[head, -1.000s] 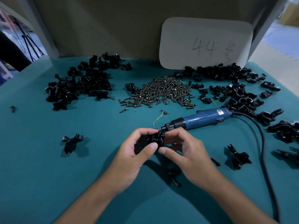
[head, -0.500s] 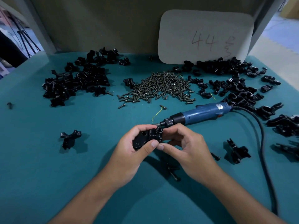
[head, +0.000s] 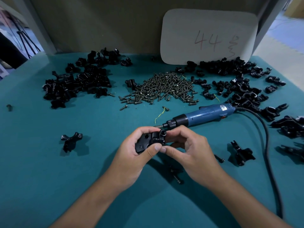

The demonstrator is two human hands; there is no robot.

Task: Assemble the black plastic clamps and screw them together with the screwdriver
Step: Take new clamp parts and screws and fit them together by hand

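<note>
Bare surface (head: 49, 170) is lying open to the left and front. A screw pile (head: 161, 88) and clamp heaps (head: 77, 83) are crowding the far side. The screwdriver (head: 200, 114) is lying just beyond the hands (head: 164, 155), its cord (head: 268, 145) fencing the right; loose screws (head: 176, 176) are lying underneath.

clamp (head: 150, 142) underside hidden by left hand (head: 131, 155), power cord (head: 269, 155) cut off at bottom edge

Screws (head: 162, 87) between clamp heaps (head: 77, 81) — screwdriver (head: 202, 115) nearer.
</note>
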